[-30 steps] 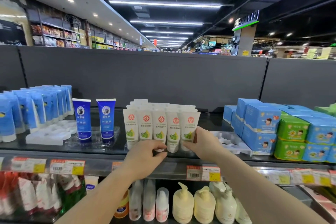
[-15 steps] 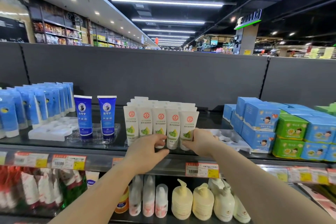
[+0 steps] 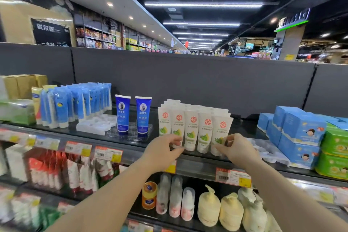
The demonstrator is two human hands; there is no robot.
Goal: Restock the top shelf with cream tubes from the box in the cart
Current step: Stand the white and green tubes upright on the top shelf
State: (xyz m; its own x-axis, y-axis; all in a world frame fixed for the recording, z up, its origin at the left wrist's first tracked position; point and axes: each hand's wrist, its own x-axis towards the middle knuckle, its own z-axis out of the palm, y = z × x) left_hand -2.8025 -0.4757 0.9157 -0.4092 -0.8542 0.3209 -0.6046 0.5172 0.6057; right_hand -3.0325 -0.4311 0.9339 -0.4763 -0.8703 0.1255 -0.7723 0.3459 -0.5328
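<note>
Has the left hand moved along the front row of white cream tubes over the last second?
Yes. The left hand rose from below the white tubes to their bases.

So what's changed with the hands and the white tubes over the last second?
The left hand rose from the shelf edge to the white cream tubes and now pinches the bottom of the second tube from the left. The right hand stayed at the rightmost tube's base, fingers curled on it. The five-tube front row and the two dark blue tubes stayed put.
</note>
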